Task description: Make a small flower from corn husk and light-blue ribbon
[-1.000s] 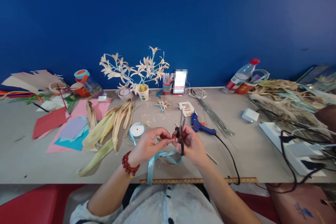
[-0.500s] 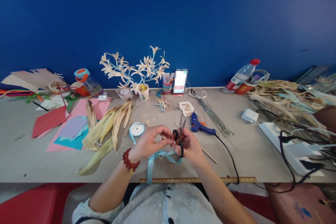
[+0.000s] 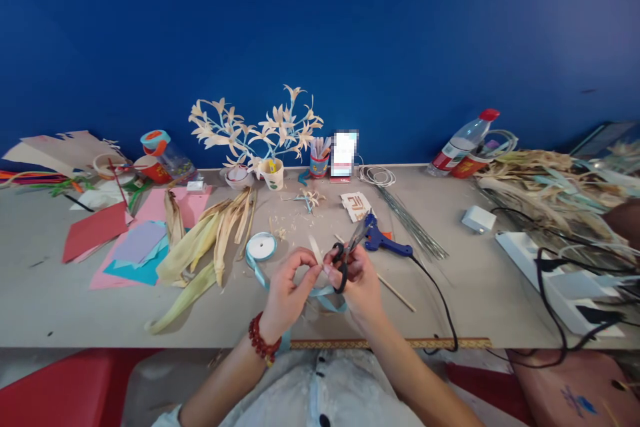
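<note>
My left hand [image 3: 296,285], with a red bead bracelet at its wrist, pinches the lower end of a small pale strip [image 3: 315,248] that points up. Close beside it, my right hand [image 3: 359,283] holds black-handled scissors [image 3: 342,257], blades pointing up and right; its thumb and fingertip meet the strip's lower end. Light blue ribbon [image 3: 331,303] lies on the table under both hands and leads toward a ribbon spool [image 3: 261,246] at the left. A blue glue gun [image 3: 385,240] rests just beyond my right hand. Thin sticks [image 3: 397,292] lie to the right.
Corn husks [image 3: 200,247] and coloured paper [image 3: 95,232] lie to the left. White-flowered branches stand in a cup [image 3: 273,177] at the back, near a phone [image 3: 344,155]. To the right are wires [image 3: 413,223], a bottle [image 3: 463,141] and a power strip [image 3: 545,283] with black cables.
My left hand has moved nearer the front edge and turned upright. The pale strip now shows above the fingertips. The scissors have tilted to the right.
</note>
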### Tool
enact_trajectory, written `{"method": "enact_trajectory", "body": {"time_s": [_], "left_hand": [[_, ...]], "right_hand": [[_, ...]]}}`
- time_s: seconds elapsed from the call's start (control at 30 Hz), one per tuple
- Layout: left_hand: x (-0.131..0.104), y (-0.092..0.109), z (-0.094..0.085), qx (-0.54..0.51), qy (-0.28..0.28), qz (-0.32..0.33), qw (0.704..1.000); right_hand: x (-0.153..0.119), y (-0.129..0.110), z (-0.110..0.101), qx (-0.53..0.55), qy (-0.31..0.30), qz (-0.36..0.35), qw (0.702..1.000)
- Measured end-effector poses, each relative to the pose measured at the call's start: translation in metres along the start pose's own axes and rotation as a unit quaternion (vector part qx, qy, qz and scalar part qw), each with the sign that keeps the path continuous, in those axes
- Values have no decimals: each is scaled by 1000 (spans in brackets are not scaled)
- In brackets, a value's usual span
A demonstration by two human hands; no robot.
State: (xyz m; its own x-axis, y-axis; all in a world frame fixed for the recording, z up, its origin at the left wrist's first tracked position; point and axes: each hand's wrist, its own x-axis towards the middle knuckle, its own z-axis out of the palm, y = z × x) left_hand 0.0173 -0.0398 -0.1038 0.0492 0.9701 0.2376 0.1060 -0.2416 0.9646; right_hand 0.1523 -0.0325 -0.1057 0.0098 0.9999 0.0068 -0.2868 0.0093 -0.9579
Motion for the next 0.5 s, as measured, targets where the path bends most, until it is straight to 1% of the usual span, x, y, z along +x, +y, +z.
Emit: {"method": "enact_trajectory", "body": {"time_s": [0.07, 0.17, 0.27, 0.33, 0.4, 0.5], "left_hand": [[1, 1, 0, 14, -17, -13, 1000], [2, 2, 0, 31, -20, -12, 999], [2, 1, 1, 21, 4, -15, 1000], [2, 1, 2, -9, 25, -38, 999], [3, 3, 2, -42, 46, -53, 997], [6, 7, 1, -71, 70, -33, 994]], "right_hand": [[0, -1, 0, -13, 2, -3, 1000], [1, -1, -1, -20, 10, -10, 1000], [1, 0, -4, -12, 23, -8, 1000], [-1, 1, -7, -19, 20, 1, 1000], [-4, 3, -11, -38, -10, 21, 999], [-12, 9, -16, -58, -98, 64, 991]]}}
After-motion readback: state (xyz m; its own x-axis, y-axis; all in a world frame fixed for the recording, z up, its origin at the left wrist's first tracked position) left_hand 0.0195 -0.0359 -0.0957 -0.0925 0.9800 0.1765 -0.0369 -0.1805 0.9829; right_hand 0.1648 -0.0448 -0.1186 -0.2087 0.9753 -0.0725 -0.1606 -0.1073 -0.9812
